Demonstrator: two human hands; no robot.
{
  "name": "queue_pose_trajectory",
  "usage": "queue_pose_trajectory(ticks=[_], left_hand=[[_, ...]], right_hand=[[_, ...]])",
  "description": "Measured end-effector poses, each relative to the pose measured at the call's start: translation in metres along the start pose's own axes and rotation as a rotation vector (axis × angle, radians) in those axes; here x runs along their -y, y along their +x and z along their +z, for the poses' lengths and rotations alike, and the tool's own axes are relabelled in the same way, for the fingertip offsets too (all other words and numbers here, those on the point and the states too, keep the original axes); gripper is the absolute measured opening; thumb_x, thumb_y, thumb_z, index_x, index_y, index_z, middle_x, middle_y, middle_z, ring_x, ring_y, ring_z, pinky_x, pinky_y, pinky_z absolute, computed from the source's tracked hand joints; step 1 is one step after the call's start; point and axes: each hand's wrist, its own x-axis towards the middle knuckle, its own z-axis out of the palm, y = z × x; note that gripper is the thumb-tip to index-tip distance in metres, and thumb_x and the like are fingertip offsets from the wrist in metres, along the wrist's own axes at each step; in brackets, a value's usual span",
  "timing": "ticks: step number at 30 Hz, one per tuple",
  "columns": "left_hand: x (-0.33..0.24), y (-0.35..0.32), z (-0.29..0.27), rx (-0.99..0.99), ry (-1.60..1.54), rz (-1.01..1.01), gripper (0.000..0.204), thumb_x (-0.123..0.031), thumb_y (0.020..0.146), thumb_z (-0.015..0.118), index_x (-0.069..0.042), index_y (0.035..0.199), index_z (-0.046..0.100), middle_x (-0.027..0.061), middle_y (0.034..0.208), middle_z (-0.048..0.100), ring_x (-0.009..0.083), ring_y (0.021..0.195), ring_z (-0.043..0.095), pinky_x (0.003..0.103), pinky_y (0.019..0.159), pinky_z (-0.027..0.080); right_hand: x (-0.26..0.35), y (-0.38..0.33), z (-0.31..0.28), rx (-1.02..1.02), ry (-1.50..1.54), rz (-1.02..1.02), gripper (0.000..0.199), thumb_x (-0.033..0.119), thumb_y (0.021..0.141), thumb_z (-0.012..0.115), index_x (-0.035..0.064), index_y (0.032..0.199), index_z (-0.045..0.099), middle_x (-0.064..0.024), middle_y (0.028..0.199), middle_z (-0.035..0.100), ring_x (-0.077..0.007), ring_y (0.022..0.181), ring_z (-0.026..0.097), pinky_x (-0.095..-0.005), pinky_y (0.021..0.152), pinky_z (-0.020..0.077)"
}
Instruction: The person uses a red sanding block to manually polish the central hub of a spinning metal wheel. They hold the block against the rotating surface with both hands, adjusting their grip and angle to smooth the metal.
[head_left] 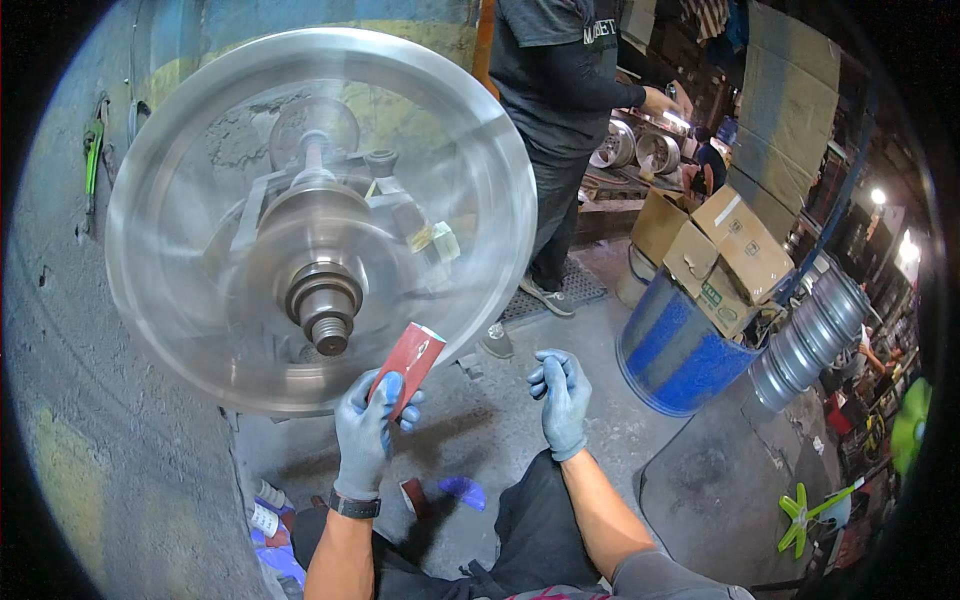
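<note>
My left hand (362, 440), in a blue-grey glove, grips a folded piece of red-brown sandpaper (408, 368) between thumb and fingers. The sandpaper is tilted up toward the lower right rim of a large metal wheel rim (520, 180); whether they touch I cannot tell. That rim is blurred by spinning, around a spindle (328, 312) with a threaded end facing me. Off to the right of the sandpaper, my gloved right hand (563, 405) hovers over the floor with its fingers curled together and nothing visible in them.
Beyond the wheel stands another person (560, 110). A blue drum (665, 345) at the right carries cardboard boxes (730, 235), beside stacked metal rims (815, 330). A green fan blade (797, 518) is low on the right. Green pliers (92, 155) hang on the left wall.
</note>
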Motion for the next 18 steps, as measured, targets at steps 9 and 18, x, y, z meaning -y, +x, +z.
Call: queue_pose_trajectory(ticks=[9,18], left_hand=[[0.01,0.001,-0.009,0.005,-0.039,-0.028,0.037,-0.032,0.103,0.069,0.002,0.119,0.066,0.0115,0.091,0.073,0.0123,0.068,0.064,0.026,0.06,0.05],[0.019,0.012,-0.003,-0.051,-0.147,0.037,0.035,-0.031,0.104,0.068,-0.001,0.122,0.069,0.0039,0.091,0.072,0.0084,0.073,0.064,0.024,0.064,0.05]], right_hand=[[0.012,-0.018,0.02,0.095,-0.15,-0.121,0.021,0.014,0.108,0.054,0.0008,0.117,0.068,-0.0049,0.085,0.068,-0.009,0.072,0.06,-0.0247,0.068,0.05],[0.075,-0.021,0.093,0.466,-0.625,-0.794,0.056,0.004,0.082,0.066,0.0018,0.138,0.064,-0.0233,0.138,0.064,-0.0382,0.11,0.07,-0.0459,0.095,0.0569]])
